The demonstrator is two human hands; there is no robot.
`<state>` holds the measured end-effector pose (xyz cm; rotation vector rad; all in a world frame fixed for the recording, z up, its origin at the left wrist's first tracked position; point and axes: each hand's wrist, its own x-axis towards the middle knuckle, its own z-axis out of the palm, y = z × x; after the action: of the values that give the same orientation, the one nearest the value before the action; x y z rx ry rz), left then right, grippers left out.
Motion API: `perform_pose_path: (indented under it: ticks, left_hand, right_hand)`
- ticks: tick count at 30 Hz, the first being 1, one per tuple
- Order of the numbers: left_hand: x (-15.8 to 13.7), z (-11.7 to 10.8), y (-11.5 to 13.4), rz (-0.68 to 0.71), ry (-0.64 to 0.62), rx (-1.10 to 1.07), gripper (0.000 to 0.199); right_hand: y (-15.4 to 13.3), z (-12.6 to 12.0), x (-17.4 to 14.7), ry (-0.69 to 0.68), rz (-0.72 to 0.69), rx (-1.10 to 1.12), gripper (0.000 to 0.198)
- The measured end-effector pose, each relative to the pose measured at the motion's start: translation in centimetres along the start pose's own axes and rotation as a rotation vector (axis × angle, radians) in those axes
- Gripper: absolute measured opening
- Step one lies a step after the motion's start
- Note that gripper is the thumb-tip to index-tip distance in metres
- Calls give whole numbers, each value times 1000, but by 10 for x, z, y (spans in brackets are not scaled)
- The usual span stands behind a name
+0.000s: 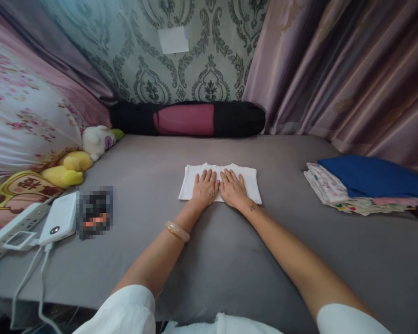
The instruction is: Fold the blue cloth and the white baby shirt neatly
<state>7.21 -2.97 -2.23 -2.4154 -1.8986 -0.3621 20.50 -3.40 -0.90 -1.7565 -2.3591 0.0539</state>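
A folded white cloth, maybe a garment (187, 185), lies flat on the grey bed sheet (142, 185) in front of me. My left hand (206, 188) rests palm down on its middle, fingers stretched out and pointing away from me. Close beside it, my right hand (233, 188) lies flat on the cloth too, its fingers slightly spread. The cloth shows on both sides of my hands and along its far edge; the part beneath my palms is hidden. A pale bangle (177, 231) circles my left wrist.
At right sits a stack of folded cloths (334, 190) topped by a blue one (376, 176). A white power bank (60, 218), a power strip (17, 232) and cables are at left, near plush toys (97, 143). A black and maroon roll (184, 119) lies along the wall.
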Motion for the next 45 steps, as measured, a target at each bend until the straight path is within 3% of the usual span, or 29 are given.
perform_pose_path:
  ticks: [9, 19, 25, 29, 33, 36, 45]
  left_hand:
    - [-6, -4, -8, -115, 209, -96, 42]
    - [-6, -2, -12, -191, 103, -67, 45]
    - [1, -22, -10, -193, 19, -58, 38]
    - [10, -29, -5, -236, -25, -39, 33]
    - [14, -16, -2, -87, 66, -38, 44]
    - [16, -5, -4, 31, 5, -46, 46]
    - [15, 0, -7, 26, 50, -31, 45]
  right_hand:
    - [-19, -7, 15, 23, -3, 48, 51]
    - [-26, 12, 22, 53, -23, 66, 52]
    - [-22, 6, 24, -14, -19, 96, 51]
    - [-14, 0, 19, 52, 2, 56, 51]
    - [-7, -1, 10, 63, 16, 56, 50]
    - [-5, 0, 7, 66, 18, 61, 49]
    - [-2, 2, 8, 95, 5, 77, 48]
